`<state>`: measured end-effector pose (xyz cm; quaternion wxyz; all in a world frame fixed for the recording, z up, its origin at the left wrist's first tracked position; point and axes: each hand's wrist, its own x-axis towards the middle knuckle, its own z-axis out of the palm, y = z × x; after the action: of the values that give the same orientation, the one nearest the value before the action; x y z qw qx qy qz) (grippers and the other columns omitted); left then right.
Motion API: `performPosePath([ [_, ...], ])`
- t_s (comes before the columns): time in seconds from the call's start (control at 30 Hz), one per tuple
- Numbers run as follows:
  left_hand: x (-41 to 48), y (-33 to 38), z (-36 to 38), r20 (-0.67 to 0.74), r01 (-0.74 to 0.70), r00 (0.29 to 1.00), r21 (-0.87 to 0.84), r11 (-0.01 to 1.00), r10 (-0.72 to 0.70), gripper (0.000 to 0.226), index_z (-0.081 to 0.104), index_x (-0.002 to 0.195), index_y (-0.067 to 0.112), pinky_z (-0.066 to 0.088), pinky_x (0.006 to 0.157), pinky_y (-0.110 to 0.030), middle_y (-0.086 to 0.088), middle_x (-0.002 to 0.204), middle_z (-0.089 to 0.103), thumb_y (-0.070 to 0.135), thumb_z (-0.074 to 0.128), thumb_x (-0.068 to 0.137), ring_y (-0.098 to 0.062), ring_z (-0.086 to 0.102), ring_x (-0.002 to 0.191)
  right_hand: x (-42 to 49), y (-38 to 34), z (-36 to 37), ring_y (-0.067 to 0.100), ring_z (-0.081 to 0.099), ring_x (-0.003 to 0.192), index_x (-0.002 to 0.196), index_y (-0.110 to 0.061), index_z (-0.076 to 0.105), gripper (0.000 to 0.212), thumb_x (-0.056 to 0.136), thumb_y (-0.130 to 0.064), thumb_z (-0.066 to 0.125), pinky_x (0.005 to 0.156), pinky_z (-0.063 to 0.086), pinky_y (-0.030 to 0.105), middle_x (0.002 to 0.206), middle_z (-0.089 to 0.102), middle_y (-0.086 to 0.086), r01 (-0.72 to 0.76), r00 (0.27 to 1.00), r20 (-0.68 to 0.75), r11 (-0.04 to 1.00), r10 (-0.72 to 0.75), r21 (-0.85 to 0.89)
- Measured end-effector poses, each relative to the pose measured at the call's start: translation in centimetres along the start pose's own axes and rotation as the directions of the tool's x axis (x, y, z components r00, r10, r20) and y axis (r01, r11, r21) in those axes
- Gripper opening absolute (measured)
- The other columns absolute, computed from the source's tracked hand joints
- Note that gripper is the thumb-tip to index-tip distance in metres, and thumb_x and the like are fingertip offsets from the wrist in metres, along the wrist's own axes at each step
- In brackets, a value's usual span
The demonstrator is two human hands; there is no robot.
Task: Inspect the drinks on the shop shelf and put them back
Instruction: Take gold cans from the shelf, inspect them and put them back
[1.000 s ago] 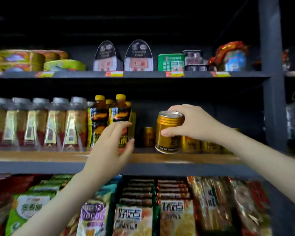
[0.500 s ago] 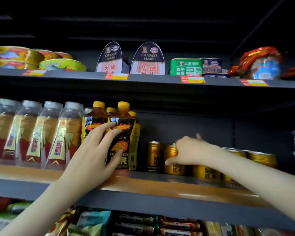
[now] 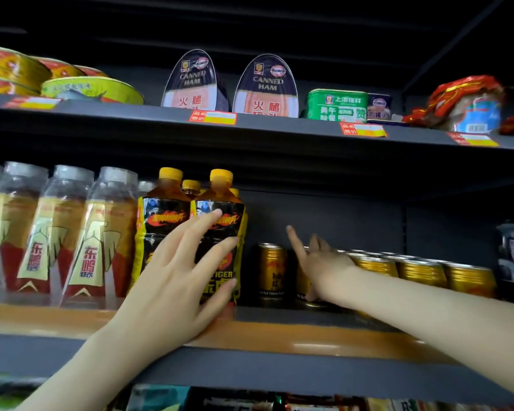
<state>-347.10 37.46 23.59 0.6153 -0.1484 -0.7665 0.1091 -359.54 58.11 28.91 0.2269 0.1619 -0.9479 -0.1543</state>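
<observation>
The front black-labelled bottle point(image 3: 218, 192) with the yellow cap stands upright on the middle shelf point(image 3: 309, 336). Its long axis runs from 12 to 6 o'clock, and its base sits near the shelf's front edge. Its twin bottle point(image 3: 163, 215) touches it at 9 o'clock, and more yellow caps show behind the pair.

The left hand point(image 3: 172, 280) comes up at the bottle from about 7 o'clock. Its fingers point(image 3: 235, 240) are spread and nearly straight, laid across the front of the label with the tips reaching the label's right edge. They touch the bottle without closing on it, and nothing shows a thumb behind it. This is clearly the nearer hand.

At 3 o'clock from the bottle, just beside it, stands a single gold can point(image 3: 270, 271). Further out the same way is the right hand point(image 3: 318, 262), splayed open with one finger pointing to 11 o'clock. Its palm side rests against a can at the near end of the row of gold cans point(image 3: 422, 272), and it grips none of them.

As I judge it, the next drink to inspect is the bottle under the left hand. The move depends on closing around its upright body and drawing it toward 6 o'clock, off the shelf edge. That has to be done without tipping the twin at 9 o'clock or knocking the lone can at 3 o'clock. At 9 o'clock beyond the twin, the clear bottles point(image 3: 92, 247) with winged labels stand apart from the move.
</observation>
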Motion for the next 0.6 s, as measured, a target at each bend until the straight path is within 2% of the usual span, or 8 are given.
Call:
performPosePath([
  [0.07, -0.1, -0.1, 0.2, -0.008, 0.0, 1.0, -0.013, 1.0, 0.0, 0.048, 0.061, 0.126, 0.013, 0.033, 0.107, -0.041, -0.016, 0.145, 0.04, 0.043, 0.046, 0.092, -0.034, 0.041, 0.131, 0.6, 0.0, 0.7, 0.037, -0.001, 0.148, 0.133, -0.028, -0.045, 0.125, 0.086, -0.017, 0.071, 0.114, 0.025, 0.043, 0.157, -0.015, 0.024, 0.023, 0.999, -0.03, 0.999, -0.024, -0.028],
  [0.17, -0.2, 0.0, 0.2, -0.017, 0.006, 1.0, -0.026, 1.0, -0.007, 0.047, 0.06, 0.127, 0.013, 0.036, 0.106, -0.045, -0.017, 0.145, 0.04, 0.041, 0.046, 0.092, -0.035, 0.042, 0.131, 1.4, -0.3, 1.0, 0.035, -0.014, 0.146, 0.124, -0.034, -0.047, 0.128, 0.084, -0.012, 0.072, 0.118, 0.015, 0.045, 0.155, -0.026, 0.02, 0.057, 0.995, -0.08, 0.997, -0.062, -0.057],
  [0.27, -0.3, 0.1, 0.3, -0.03, 0.014, 0.999, -0.028, 0.999, -0.015, 0.047, 0.06, 0.127, 0.013, 0.036, 0.106, -0.045, -0.017, 0.145, 0.04, 0.041, 0.045, 0.092, -0.036, 0.043, 0.13, 1.7, -0.9, 0.4, 0.031, -0.022, 0.145, 0.126, -0.034, -0.046, 0.134, 0.077, -0.024, 0.079, 0.119, 0.0, 0.047, 0.153, -0.032, 0.015, 0.127, 0.985, -0.109, 0.989, -0.134, -0.074],
  [0.4, -0.3, 0.2, 0.5, -0.04, 0.02, 0.999, -0.025, 0.999, -0.021, 0.046, 0.059, 0.128, 0.013, 0.035, 0.107, -0.045, -0.017, 0.146, 0.04, 0.04, 0.045, 0.093, -0.037, 0.043, 0.13, 2.2, -2.1, 0.2, 0.025, -0.02, 0.146, 0.141, -0.029, -0.035, 0.127, 0.08, -0.029, 0.076, 0.117, -0.008, 0.036, 0.156, -0.028, 0.013, 0.274, 0.95, -0.158, 0.962, -0.271, 0.0],
  [0.5, -0.4, 0.1, 0.6, -0.052, 0.015, 0.998, -0.028, 1.0, -0.017, 0.046, 0.059, 0.129, 0.013, 0.034, 0.107, -0.045, -0.017, 0.146, 0.04, 0.039, 0.045, 0.093, -0.036, 0.042, 0.131, 2.5, -2.4, 0.4, 0.022, -0.013, 0.148, 0.149, -0.022, -0.024, 0.119, 0.082, -0.027, 0.075, 0.117, -0.003, 0.029, 0.158, -0.024, 0.009, 0.308, 0.942, -0.15, 0.951, -0.3, 0.034],
  [0.6, -0.4, 0.2, 0.7, -0.063, 0.013, 0.998, -0.031, 0.999, -0.015, 0.045, 0.059, 0.128, 0.012, 0.034, 0.107, -0.045, -0.018, 0.146, 0.04, 0.037, 0.046, 0.093, -0.037, 0.041, 0.131, 1.8, -2.0, 0.0, 0.018, -0.006, 0.149, 0.151, -0.02, -0.018, 0.106, 0.088, -0.017, 0.067, 0.115, 0.002, 0.023, 0.161, -0.016, 0.005, 0.324, 0.94, -0.125, 0.945, -0.316, 0.045],
])
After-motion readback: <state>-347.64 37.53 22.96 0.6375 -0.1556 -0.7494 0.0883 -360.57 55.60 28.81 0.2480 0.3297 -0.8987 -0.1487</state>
